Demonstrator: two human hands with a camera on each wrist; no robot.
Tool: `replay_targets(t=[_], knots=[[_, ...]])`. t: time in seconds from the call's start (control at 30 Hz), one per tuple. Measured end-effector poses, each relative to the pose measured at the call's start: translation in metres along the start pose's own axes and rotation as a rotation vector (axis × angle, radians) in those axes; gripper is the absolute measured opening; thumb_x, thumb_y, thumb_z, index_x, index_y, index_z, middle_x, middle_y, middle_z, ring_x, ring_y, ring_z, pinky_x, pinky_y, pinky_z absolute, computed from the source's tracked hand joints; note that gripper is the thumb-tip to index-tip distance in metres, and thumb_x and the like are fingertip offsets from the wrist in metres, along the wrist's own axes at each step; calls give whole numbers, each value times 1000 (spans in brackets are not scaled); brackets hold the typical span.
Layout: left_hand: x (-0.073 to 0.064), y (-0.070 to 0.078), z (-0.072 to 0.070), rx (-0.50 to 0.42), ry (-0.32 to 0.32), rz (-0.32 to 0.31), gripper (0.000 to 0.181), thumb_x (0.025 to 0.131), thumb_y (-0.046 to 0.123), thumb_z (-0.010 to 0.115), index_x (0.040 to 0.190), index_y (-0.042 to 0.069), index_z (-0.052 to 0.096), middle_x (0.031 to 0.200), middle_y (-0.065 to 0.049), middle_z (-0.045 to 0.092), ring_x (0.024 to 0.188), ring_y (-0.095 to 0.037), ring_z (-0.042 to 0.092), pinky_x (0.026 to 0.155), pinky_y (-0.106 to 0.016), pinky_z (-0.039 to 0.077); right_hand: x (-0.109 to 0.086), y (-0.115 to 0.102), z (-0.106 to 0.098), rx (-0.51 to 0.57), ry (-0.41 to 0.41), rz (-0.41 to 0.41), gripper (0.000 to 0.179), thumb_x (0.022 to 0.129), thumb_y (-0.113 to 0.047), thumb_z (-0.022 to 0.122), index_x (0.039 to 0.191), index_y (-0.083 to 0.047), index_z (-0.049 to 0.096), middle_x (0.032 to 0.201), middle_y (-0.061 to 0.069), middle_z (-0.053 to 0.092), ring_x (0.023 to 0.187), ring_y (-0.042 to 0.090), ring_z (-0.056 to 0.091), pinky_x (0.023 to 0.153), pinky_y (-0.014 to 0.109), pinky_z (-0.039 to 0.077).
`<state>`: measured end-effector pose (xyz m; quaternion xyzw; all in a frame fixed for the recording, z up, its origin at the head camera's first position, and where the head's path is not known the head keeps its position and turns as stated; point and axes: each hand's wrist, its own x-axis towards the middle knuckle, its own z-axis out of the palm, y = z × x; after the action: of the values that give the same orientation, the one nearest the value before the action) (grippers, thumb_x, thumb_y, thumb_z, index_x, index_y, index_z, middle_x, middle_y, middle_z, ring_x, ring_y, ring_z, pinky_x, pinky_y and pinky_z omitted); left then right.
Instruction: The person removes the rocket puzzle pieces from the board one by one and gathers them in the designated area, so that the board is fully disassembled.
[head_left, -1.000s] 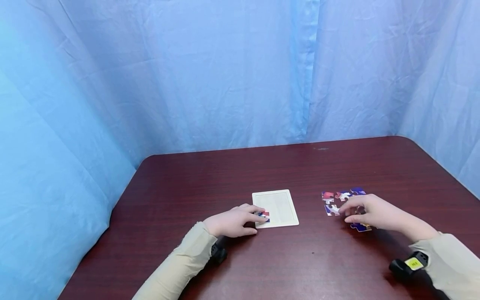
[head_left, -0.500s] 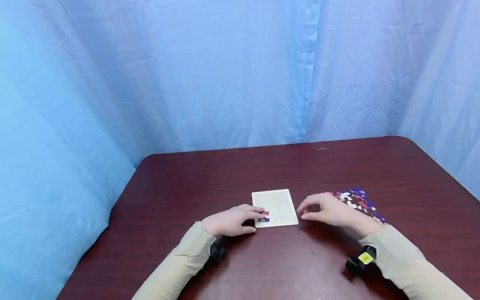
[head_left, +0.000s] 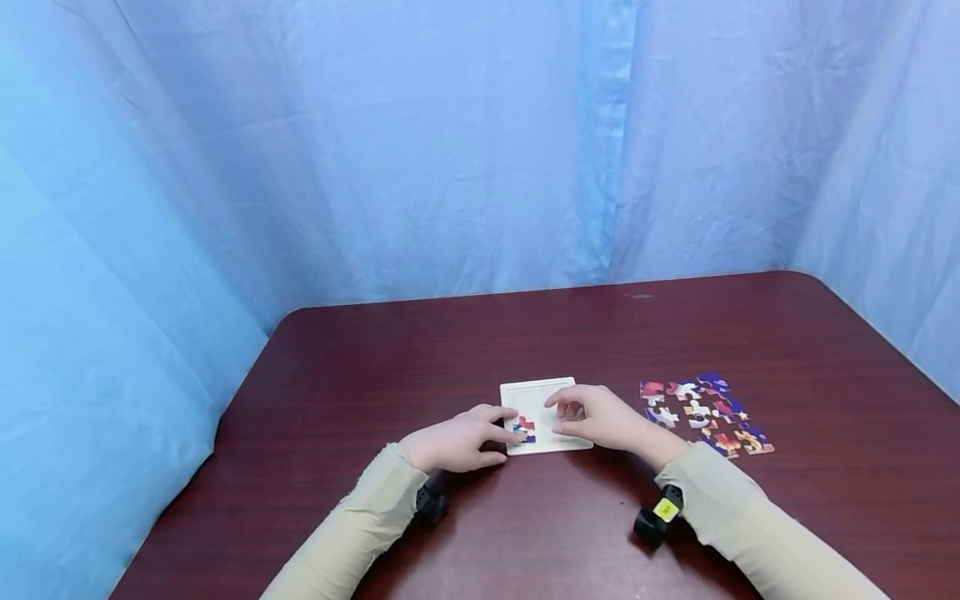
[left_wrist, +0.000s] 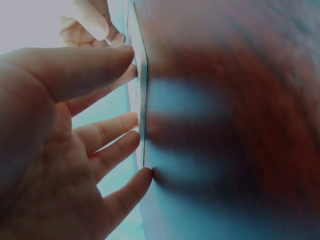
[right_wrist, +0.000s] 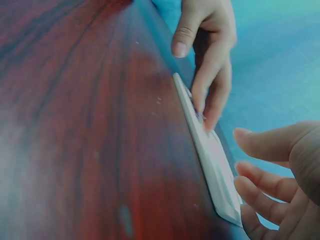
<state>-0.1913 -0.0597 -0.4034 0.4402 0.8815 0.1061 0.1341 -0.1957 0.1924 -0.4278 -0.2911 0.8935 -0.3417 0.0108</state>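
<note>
A square, white puzzle tray (head_left: 538, 397) lies on the table. Red, white and blue jigsaw pieces (head_left: 529, 427) sit in its near left corner. My left hand (head_left: 459, 441) rests at that corner, its fairly straight fingertips touching the pieces and the tray's left side. Over the right part of the tray is my right hand (head_left: 606, 418), fingers bent a little. In the right wrist view a gap shows between the right thumb (right_wrist: 272, 144) and the fingers, with nothing visible between them. The tray surface under the right hand is partly hidden.
Several loose jigsaw pieces (head_left: 697, 410) in purple, red, white and yellow lie to the right of the tray. The dark red wooden table (head_left: 420, 358) has rounded far corners. Blue curtains (head_left: 450, 167) hang behind it and at both sides.
My right hand has moved left from the loose pieces to above the tray, uncovering the pile. The left hand has stayed at the tray's corner with hardly any shift.
</note>
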Motion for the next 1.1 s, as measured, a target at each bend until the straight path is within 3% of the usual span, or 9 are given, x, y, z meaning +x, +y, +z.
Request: replay_targets(t=[0.3,0.47,1.1], knots=[[-5,-2,-2,18,-2,31,35,94,16,58,128,15,61,147,-10,43,134,-26,40,106,-34,36,14,-8,17,-53,12,44,26,77,-10,73,102,-6,68,81,-1,63,75,11,56,69,28,47],[-5,-2,-2,16,0,42,35,94,17,58,129,14,61,147,-10,42,133,-26,40,106,-34,37,19,-13,21,-105,1,66,34,74,-17,77,106,-6,68,85,1,61,77,13,56,70,28,46],[-6,-8,0,13,-11,22,38,95,18,57,133,18,57,150,-7,39,136,-25,37,107,-37,36,24,-13,27,-141,-1,21,29,71,-21,80,98,-11,72,84,-1,60,72,9,49,66,24,41]])
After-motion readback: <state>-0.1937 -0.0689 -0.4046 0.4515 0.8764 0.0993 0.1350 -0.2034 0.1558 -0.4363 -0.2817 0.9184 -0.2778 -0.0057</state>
